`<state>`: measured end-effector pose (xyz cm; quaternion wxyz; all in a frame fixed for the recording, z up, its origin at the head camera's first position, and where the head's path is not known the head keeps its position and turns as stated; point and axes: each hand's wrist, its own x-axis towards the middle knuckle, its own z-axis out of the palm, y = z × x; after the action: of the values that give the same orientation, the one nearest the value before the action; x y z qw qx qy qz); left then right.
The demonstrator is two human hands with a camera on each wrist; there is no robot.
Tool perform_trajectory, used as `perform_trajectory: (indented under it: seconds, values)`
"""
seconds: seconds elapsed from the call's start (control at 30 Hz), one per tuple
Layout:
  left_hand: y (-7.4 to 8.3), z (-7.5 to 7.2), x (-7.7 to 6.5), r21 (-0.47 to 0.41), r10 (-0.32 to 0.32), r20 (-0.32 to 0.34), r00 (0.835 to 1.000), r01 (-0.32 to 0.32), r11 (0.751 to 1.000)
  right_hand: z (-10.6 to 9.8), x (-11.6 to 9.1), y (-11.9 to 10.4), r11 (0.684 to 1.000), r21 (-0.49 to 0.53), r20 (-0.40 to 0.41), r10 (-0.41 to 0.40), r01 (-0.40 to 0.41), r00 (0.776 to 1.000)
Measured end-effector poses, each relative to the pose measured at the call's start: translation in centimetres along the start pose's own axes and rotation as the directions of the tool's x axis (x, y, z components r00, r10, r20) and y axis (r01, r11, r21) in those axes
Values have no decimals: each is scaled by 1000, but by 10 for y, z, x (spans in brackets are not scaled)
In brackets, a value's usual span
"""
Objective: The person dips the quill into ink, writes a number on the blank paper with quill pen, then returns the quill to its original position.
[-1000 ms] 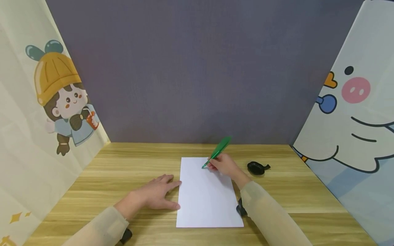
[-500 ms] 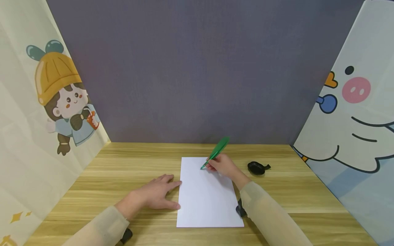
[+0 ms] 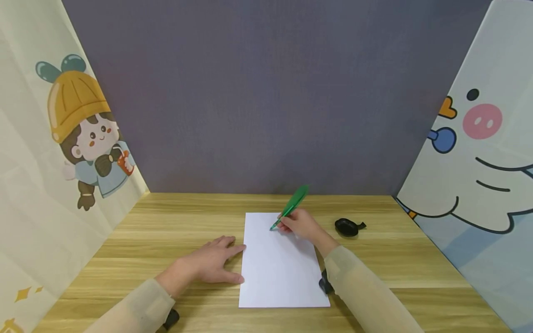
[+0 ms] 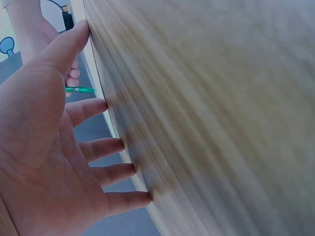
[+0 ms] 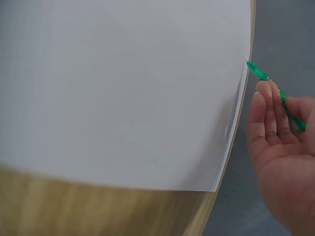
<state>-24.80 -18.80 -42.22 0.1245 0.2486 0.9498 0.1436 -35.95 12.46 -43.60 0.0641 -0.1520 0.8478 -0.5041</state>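
My right hand (image 3: 303, 224) pinches a green pen (image 3: 287, 210) with a feather-shaped top, its tip at the upper part of a white sheet of paper (image 3: 279, 273). In the right wrist view the pen (image 5: 258, 72) slants from between thumb and fingers, its point at the paper (image 5: 123, 98). My left hand (image 3: 212, 261) lies spread on the table, with thumb and index fingertip at the sheet's left edge. The left wrist view shows the palm of that hand (image 4: 44, 147), fingers straight and fingertips on the wood. No marks show on the paper.
A black oval object with a short tail (image 3: 346, 227) lies on the wooden table (image 3: 187, 208) to the right of the paper. A grey panel (image 3: 266, 101) stands behind the table, and printed cartoon cloths hang at both sides.
The pen tip has shifted slightly left and toward me across the upper part of the paper, the right hand moving with it. The left hand and the sheet stay in place.
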Motion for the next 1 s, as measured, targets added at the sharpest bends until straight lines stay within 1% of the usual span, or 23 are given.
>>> perform_trajectory:
  seconds: [0.3, 0.63, 1.0]
  values:
    - [1, 0, 0, -2, -6, 5, 1000, 6, 1000, 2, -2, -5, 1000, 21, 31, 6, -7, 1000]
    - [0, -1, 1, 2, 1, 0, 1000, -1, 1000, 3, -2, -5, 999, 35, 53, 25, -27, 998]
    - [2, -2, -1, 2, 6, 5, 1000, -6, 1000, 3, -3, -6, 998, 31, 73, 44, -46, 996]
